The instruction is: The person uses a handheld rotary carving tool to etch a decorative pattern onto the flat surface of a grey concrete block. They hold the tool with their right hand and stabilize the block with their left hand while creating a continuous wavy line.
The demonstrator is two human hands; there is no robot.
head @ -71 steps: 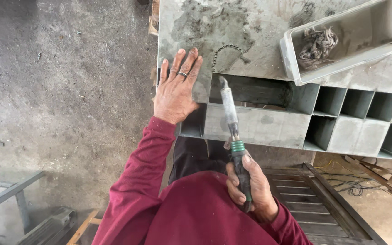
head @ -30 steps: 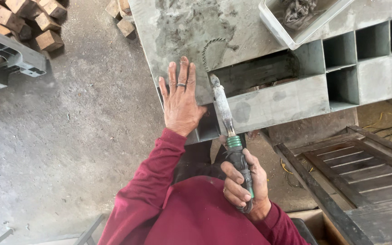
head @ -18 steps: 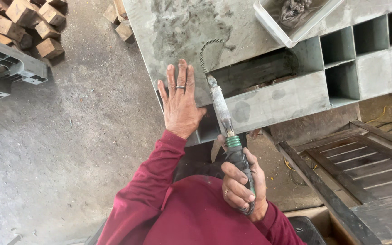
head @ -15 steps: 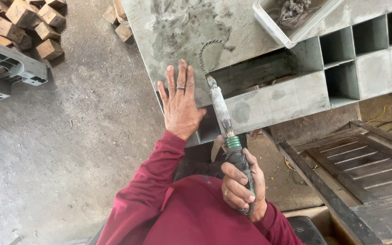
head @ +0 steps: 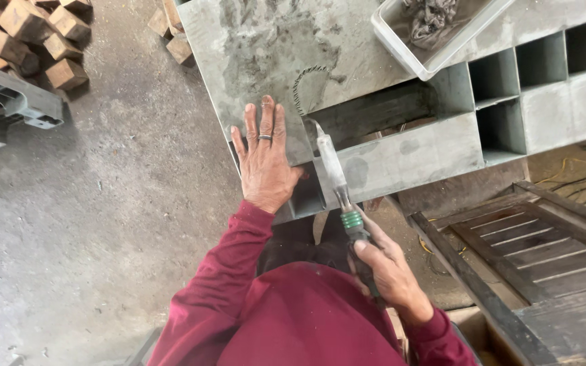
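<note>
Left hand [head: 266, 159]: spread flat, fingers open, palm pressed on the grey metal sheet [head: 266, 54] at centre frame, seemingly to steady it; a ring on one finger. Right hand [head: 388, 271]: clenched round the dark handle of a long tool [head: 337, 179] at lower centre, whose pale shaft reaches up to the sheet's cut edge beside a curved scored line [head: 303, 85]. Grey box frame with open compartments [head: 510, 102], right. Pale tray [head: 428, 41], upper right, contents tangled and hard to identify, top cut off. Wood blocks [head: 35, 41], upper left. The tool's tip is too small to make out.
</note>
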